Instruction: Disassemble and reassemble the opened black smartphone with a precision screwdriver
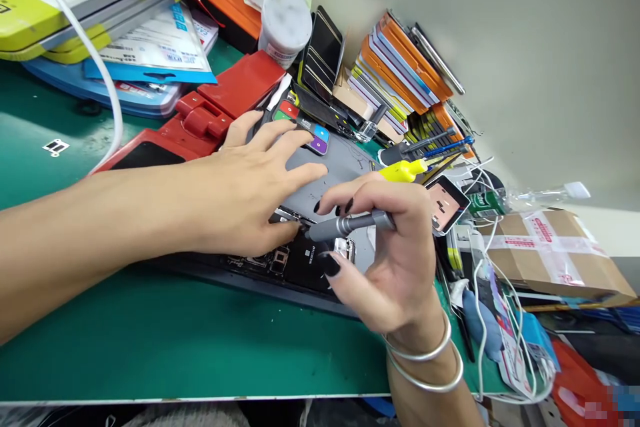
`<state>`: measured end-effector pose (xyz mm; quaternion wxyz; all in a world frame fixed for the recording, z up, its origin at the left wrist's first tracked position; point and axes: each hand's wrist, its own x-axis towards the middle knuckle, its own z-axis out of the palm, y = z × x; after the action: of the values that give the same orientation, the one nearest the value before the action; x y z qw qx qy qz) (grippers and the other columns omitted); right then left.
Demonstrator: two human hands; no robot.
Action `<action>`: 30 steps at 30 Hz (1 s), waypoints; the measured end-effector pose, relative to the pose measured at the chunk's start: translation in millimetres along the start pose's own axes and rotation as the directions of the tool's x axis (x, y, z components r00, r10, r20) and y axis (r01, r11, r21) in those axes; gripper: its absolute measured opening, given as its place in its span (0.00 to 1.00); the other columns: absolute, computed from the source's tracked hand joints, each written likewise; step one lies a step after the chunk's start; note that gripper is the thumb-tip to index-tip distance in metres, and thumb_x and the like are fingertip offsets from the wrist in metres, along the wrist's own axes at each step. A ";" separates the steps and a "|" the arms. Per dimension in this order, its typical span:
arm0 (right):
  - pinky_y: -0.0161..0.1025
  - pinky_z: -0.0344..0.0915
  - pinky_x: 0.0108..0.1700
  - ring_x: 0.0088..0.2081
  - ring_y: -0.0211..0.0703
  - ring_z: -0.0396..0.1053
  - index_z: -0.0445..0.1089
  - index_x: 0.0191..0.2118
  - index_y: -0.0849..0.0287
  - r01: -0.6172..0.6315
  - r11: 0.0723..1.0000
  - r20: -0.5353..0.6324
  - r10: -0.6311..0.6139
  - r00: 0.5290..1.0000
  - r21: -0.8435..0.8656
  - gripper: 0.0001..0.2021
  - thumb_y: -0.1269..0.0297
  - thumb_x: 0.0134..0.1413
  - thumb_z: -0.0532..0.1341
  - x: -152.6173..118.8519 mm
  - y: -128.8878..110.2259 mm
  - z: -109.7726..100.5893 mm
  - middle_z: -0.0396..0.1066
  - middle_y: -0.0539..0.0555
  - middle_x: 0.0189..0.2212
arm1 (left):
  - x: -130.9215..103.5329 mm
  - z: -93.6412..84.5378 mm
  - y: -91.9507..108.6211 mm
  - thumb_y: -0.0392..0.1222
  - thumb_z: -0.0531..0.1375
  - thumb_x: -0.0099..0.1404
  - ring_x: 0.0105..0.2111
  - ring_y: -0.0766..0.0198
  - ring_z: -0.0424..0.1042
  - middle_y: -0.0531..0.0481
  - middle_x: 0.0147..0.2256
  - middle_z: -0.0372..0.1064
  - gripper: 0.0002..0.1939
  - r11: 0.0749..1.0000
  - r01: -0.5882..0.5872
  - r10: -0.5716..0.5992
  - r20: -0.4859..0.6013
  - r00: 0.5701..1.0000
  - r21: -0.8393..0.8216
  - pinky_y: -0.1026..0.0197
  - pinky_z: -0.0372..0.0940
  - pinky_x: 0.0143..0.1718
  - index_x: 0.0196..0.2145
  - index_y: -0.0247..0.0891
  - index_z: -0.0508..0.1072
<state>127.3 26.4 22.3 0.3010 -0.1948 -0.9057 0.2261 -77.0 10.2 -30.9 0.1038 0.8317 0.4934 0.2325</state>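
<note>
A screwdriver (345, 223) is grasped by the right hand (400, 247), the left hand (250, 180) is splayed over an opened device (310, 267), and, right, a cardboard box (523, 267) is taped shut.

My worktop (200, 353) is a smooth green, with a thin pale edging strip (150, 401) along its near edge. Beyond its far edge I face a plain grey wall (515, 60) (a paler band shows low down at the right). Light leaves a whitish sheen on the green toward the left.
</note>
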 end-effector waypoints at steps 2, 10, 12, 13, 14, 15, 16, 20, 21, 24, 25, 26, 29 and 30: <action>0.47 0.63 0.40 0.36 0.44 0.67 0.59 0.43 0.53 -0.012 1.000 -0.009 0.012 1.000 -0.008 0.21 0.78 0.41 0.58 -0.5 0.7 -0.1 0.67 0.50 0.36 | 0.0 -2.6 -2.5 0.54 0.55 0.66 0.69 0.32 0.47 0.33 0.68 0.51 0.31 0.999 -0.036 0.036 -0.026 0.999 -0.009 0.23 0.41 0.65 0.63 0.40 0.63; 0.48 0.63 0.41 0.37 0.45 0.67 0.59 0.43 0.54 -0.007 1.000 -0.013 0.007 1.000 0.004 0.22 0.78 0.39 0.57 -2.7 1.9 -0.3 0.68 0.51 0.37 | 6.4 -4.7 -6.8 0.38 0.48 0.70 0.62 0.35 0.60 0.31 0.60 0.64 0.17 0.978 -0.045 0.081 -0.168 0.982 0.204 0.34 0.56 0.57 0.38 0.32 0.76; 0.48 0.62 0.41 0.37 0.45 0.67 0.58 0.43 0.54 -0.001 1.000 -0.020 0.001 1.000 -0.001 0.21 0.77 0.40 0.58 -2.5 1.7 -0.3 0.68 0.51 0.37 | 7.7 -2.2 -9.0 0.37 0.47 0.70 0.60 0.38 0.62 0.35 0.57 0.67 0.17 0.973 -0.072 0.107 -0.156 0.982 0.219 0.36 0.59 0.55 0.31 0.35 0.74; 0.48 0.62 0.41 0.37 0.45 0.67 0.58 0.43 0.54 -0.004 1.000 -0.021 0.004 1.000 -0.009 0.22 0.78 0.39 0.58 -2.4 1.6 -0.3 0.69 0.51 0.37 | 8.0 -0.7 -10.4 0.37 0.47 0.70 0.59 0.39 0.63 0.36 0.56 0.69 0.17 0.971 -0.079 0.116 -0.155 0.981 0.225 0.37 0.60 0.54 0.29 0.35 0.73; 0.48 0.63 0.41 0.37 0.45 0.67 0.58 0.43 0.54 -0.013 1.000 -0.020 0.013 1.000 -0.014 0.22 0.78 0.39 0.57 -2.4 1.5 -0.3 0.69 0.52 0.37 | 8.1 0.7 -11.7 0.37 0.47 0.70 0.59 0.40 0.63 0.37 0.56 0.69 0.17 0.969 -0.083 0.122 -0.156 0.980 0.231 0.38 0.60 0.53 0.29 0.36 0.72; 0.48 0.63 0.41 0.38 0.45 0.67 0.58 0.43 0.54 -0.019 1.000 -0.017 0.018 1.000 -0.013 0.22 0.79 0.39 0.57 -2.3 1.5 -0.2 0.69 0.52 0.38 | 8.1 2.1 -12.9 0.37 0.47 0.70 0.58 0.41 0.64 0.37 0.56 0.69 0.17 0.968 -0.082 0.123 -0.161 0.979 0.237 0.38 0.61 0.53 0.29 0.37 0.72; 0.48 0.63 0.41 0.38 0.46 0.67 0.59 0.43 0.54 -0.022 1.000 -0.017 0.022 1.000 -0.007 0.22 0.78 0.39 0.57 -2.3 1.5 -0.1 0.69 0.52 0.38 | 7.9 3.2 -14.0 0.38 0.47 0.70 0.58 0.41 0.64 0.37 0.55 0.70 0.16 0.968 -0.080 0.124 -0.177 0.976 0.240 0.39 0.61 0.52 0.30 0.37 0.72; 0.48 0.63 0.41 0.38 0.46 0.68 0.59 0.43 0.54 -0.030 1.000 -0.039 0.030 0.999 -0.009 0.21 0.78 0.39 0.57 -2.5 1.5 0.8 0.69 0.51 0.38 | 6.3 5.8 -18.0 0.37 0.49 0.69 0.58 0.41 0.64 0.38 0.55 0.70 0.14 0.972 -0.077 0.123 -0.201 0.972 0.223 0.39 0.60 0.53 0.31 0.37 0.72; 0.48 0.64 0.41 0.38 0.46 0.68 0.59 0.43 0.53 -0.030 0.999 -0.042 0.030 0.999 -0.012 0.21 0.78 0.39 0.57 -2.5 1.3 1.1 0.69 0.51 0.38 | 5.9 6.0 -18.9 0.38 0.50 0.68 0.59 0.40 0.63 0.37 0.55 0.70 0.13 0.973 -0.087 0.128 -0.190 0.973 0.212 0.38 0.60 0.53 0.31 0.37 0.73; 0.47 0.65 0.40 0.37 0.45 0.69 0.59 0.43 0.53 -0.036 0.999 -0.061 0.034 0.998 -0.027 0.20 0.77 0.41 0.59 -2.1 -0.2 1.7 0.70 0.50 0.37 | 5.2 5.5 -19.1 0.38 0.51 0.67 0.59 0.38 0.62 0.36 0.57 0.68 0.13 0.973 -0.109 0.145 -0.171 0.975 0.202 0.37 0.60 0.53 0.34 0.36 0.75; 0.47 0.65 0.40 0.37 0.44 0.69 0.59 0.43 0.53 -0.044 0.999 -0.068 0.042 0.997 -0.032 0.20 0.77 0.41 0.59 -1.9 -0.9 1.7 0.70 0.50 0.37 | 5.2 4.7 -18.1 0.37 0.50 0.67 0.59 0.37 0.62 0.36 0.57 0.68 0.13 0.972 -0.107 0.145 -0.180 0.973 0.207 0.36 0.60 0.53 0.34 0.36 0.75; 0.47 0.66 0.40 0.37 0.44 0.70 0.59 0.43 0.52 -0.052 0.998 -0.065 0.049 0.997 -0.035 0.20 0.77 0.41 0.58 -1.7 -1.5 1.8 0.70 0.50 0.37 | 5.3 3.5 -16.6 0.36 0.49 0.68 0.59 0.38 0.62 0.36 0.56 0.68 0.15 0.973 -0.096 0.137 -0.188 0.973 0.211 0.35 0.60 0.53 0.34 0.35 0.75; 0.48 0.69 0.40 0.38 0.45 0.71 0.60 0.43 0.52 -0.060 0.997 -0.056 0.058 0.997 -0.041 0.19 0.74 0.42 0.59 -1.5 -2.2 2.6 0.70 0.51 0.38 | 5.9 -3.1 -10.1 0.32 0.46 0.69 0.60 0.41 0.61 0.39 0.57 0.68 0.18 0.984 -0.054 0.083 -0.167 0.982 0.170 0.35 0.58 0.57 0.35 0.35 0.76; 0.47 0.69 0.39 0.37 0.44 0.71 0.60 0.43 0.52 -0.064 0.997 -0.065 0.060 0.996 -0.048 0.18 0.73 0.44 0.61 -1.6 -2.0 3.3 0.70 0.50 0.38 | 6.1 -6.0 -8.0 0.32 0.45 0.69 0.61 0.42 0.60 0.41 0.57 0.68 0.19 0.989 -0.042 0.063 -0.148 0.987 0.141 0.35 0.58 0.58 0.35 0.35 0.76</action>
<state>125.9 23.0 20.2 0.3175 -0.2374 -0.8946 0.2062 -83.7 19.0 -27.2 0.0022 0.8294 0.4927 0.2634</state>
